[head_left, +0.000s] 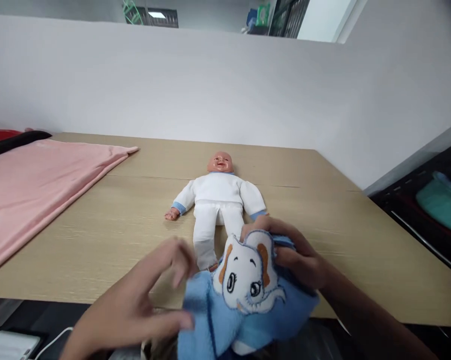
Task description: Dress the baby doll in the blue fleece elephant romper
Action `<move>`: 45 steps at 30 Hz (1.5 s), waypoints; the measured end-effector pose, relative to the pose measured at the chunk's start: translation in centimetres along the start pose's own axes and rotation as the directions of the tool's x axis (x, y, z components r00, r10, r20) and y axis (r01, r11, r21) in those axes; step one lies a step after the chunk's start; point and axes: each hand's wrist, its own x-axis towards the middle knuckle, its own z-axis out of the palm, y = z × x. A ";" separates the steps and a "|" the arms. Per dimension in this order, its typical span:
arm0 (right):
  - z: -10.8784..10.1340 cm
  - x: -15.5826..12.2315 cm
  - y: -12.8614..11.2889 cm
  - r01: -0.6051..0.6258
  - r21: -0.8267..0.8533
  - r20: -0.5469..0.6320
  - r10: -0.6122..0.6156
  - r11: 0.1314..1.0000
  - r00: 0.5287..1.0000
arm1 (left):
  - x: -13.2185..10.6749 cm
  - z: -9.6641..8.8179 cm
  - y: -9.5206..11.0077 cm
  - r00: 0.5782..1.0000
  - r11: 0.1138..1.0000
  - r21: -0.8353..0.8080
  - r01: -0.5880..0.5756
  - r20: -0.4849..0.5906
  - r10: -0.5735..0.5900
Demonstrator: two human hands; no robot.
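A baby doll (218,199) in a white suit with blue cuffs lies on its back on the wooden table (323,240), head away from me. At the table's near edge I hold a small blue garment (244,300) with a white embroidered elephant face over the doll's feet. My right hand (296,255) is closed on the garment's top edge. My left hand (150,300) is blurred, fingers curled at the garment's left side, thumb pressing the blue cloth.
A pink cloth (37,185) is spread over the table's left part. A white partition wall (210,85) stands behind the table. A dark rack with a teal item (441,205) is at the right. A white device with a cable (11,345) lies below left.
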 end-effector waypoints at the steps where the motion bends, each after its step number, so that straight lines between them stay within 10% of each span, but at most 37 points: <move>1: -0.6 1.4 -0.7 0.029 -0.004 0.066 -0.029 1.000 0.997 | 2.0 0.0 -0.3 0.996 0.998 -0.031 -0.054 -0.067 0.052; 6: -2.9 6.5 -4.4 0.115 -0.214 0.361 -0.030 0.970 0.932 | 10.5 -1.1 -2.1 0.977 0.974 -0.172 -0.145 0.132 0.169; 10: -5.7 7.6 -5.8 0.207 -0.498 0.366 -0.012 0.842 0.931 | 13.7 -3.2 -2.3 0.939 0.948 -0.309 -0.079 0.296 0.175; 17: -10.5 6.8 -3.9 -0.012 -0.542 0.144 0.106 0.840 0.984 | 17.4 -5.8 -1.9 0.979 0.981 -0.153 -0.121 0.142 0.143; 23: -10.8 8.7 0.6 -0.095 -0.469 0.129 0.174 0.878 0.976 | 21.2 -5.5 -2.2 0.940 0.936 -0.124 -0.331 0.051 0.339; 29: -10.5 9.0 1.1 0.062 -0.610 0.145 0.034 0.790 0.989 | 22.2 -7.0 -2.8 0.941 0.966 -0.105 -0.236 0.223 0.254; 33: -11.5 8.3 1.7 0.145 -0.491 -0.021 -0.178 0.859 0.984 | 21.6 -8.9 -2.6 0.826 0.993 0.085 -0.080 0.564 0.018; 36: -11.9 8.3 2.7 0.019 -0.413 -0.080 -0.057 0.911 0.995 | 21.4 -9.3 -2.8 0.841 0.988 0.132 -0.079 0.540 -0.005; 45: -11.2 9.4 3.1 -0.027 -0.484 0.323 0.208 0.874 0.923 | 21.8 -8.4 -4.1 0.870 0.995 0.027 -0.097 0.488 0.072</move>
